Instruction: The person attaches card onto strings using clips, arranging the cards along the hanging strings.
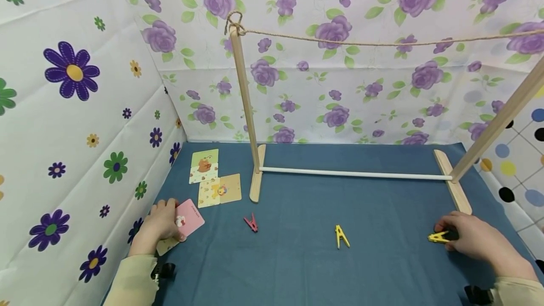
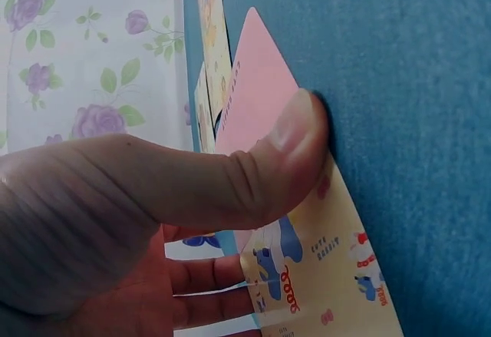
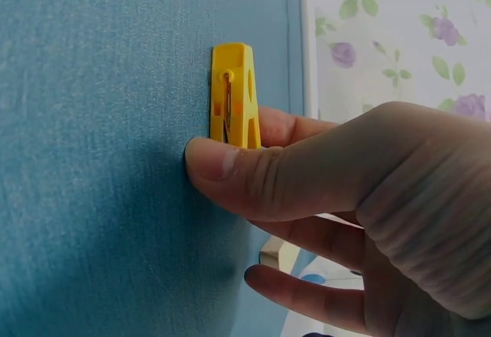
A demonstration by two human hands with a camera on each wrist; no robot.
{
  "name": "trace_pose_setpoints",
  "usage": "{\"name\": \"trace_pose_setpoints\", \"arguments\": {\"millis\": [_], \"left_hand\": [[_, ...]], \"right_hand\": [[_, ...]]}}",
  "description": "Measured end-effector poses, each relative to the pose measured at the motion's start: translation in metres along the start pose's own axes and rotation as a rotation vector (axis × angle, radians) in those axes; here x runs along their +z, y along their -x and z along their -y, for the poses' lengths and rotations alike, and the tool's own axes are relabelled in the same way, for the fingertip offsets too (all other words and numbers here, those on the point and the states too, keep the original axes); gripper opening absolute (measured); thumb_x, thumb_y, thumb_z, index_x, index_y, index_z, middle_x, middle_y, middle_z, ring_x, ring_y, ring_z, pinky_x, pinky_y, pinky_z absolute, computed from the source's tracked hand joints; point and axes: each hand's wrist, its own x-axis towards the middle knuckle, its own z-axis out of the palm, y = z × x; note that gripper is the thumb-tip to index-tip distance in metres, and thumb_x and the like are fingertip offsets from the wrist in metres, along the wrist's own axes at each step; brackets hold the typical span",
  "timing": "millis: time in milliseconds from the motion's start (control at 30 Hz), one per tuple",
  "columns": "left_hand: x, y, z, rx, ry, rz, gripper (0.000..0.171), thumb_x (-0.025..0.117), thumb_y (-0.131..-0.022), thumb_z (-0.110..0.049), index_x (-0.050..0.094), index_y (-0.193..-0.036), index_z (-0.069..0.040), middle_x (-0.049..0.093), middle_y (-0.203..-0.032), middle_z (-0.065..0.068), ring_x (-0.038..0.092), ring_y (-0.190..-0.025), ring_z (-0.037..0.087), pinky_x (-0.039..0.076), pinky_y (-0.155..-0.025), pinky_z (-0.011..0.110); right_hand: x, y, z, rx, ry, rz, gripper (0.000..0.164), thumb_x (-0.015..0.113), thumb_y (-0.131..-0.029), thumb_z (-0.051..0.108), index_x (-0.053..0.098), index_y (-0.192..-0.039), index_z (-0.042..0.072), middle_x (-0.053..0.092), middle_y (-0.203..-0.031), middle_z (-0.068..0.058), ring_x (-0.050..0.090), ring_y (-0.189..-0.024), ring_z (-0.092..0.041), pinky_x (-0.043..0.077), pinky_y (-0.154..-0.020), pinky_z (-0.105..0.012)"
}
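At the left side of the table my left hand (image 1: 159, 223) grips a card by its edges. Its pink half (image 1: 189, 218) points to the right, and the cream half (image 2: 330, 252), with small printed figures, is partly hidden by the hand. In the left wrist view the thumb (image 2: 295, 130) lies across the card while other fingers meet its far edge. On the right, my right hand (image 1: 476, 237) pinches a yellow clothespin (image 3: 236, 91) between thumb and forefinger, close over the cloth. A second yellow clothespin (image 1: 341, 237) and a pink clothespin (image 1: 251, 223) lie between the hands.
Two more printed cards, a green-and-cream one (image 1: 204, 166) and a yellow-and-tan one (image 1: 219, 191), lie back left. A wooden stand with posts (image 1: 244, 98), a white crossbar (image 1: 357, 173) and a taut string (image 1: 361, 42) spans the back of the blue cloth (image 1: 293, 268).
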Motion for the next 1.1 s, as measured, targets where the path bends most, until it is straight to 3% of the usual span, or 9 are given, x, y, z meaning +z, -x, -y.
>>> {"name": "trace_pose_setpoints", "arguments": {"millis": [433,700,1100], "left_hand": [[-0.004,0.0039,0.002,0.029,-0.008,-0.013,0.108,0.11,-0.056,-0.024,0.047,-0.136,0.011,0.055,-0.113,0.03,0.05,-0.099,0.044,0.047,-0.084,0.064],[-0.0064,0.0038,0.0015,0.04,0.011,-0.01,0.107,0.109,-0.056,-0.023,0.047,-0.137,0.01,0.059,-0.111,0.026,0.053,-0.096,0.041,0.048,-0.083,0.063],[-0.0103,0.0019,0.005,0.055,0.023,-0.024,0.086,0.101,-0.069,-0.007,0.052,-0.137,0.013,0.061,-0.116,0.029,0.057,-0.092,0.037,0.051,-0.082,0.059]], "right_hand": [[0.0002,0.0008,-0.0019,-0.029,-0.023,-0.007,0.034,0.094,-0.075,0.006,0.076,-0.102,0.016,0.068,-0.101,0.001,0.062,-0.087,-0.019,0.056,-0.077,-0.053],[-0.0007,0.0021,0.0001,-0.023,-0.024,-0.033,0.029,0.094,-0.078,0.011,0.077,-0.101,0.015,0.069,-0.101,0.001,0.064,-0.089,-0.02,0.056,-0.08,-0.056],[0.0005,0.0025,0.0009,-0.031,-0.027,-0.059,0.032,0.091,-0.086,0.025,0.078,-0.11,0.008,0.07,-0.101,0.0,0.066,-0.089,-0.021,0.056,-0.08,-0.055]]}}
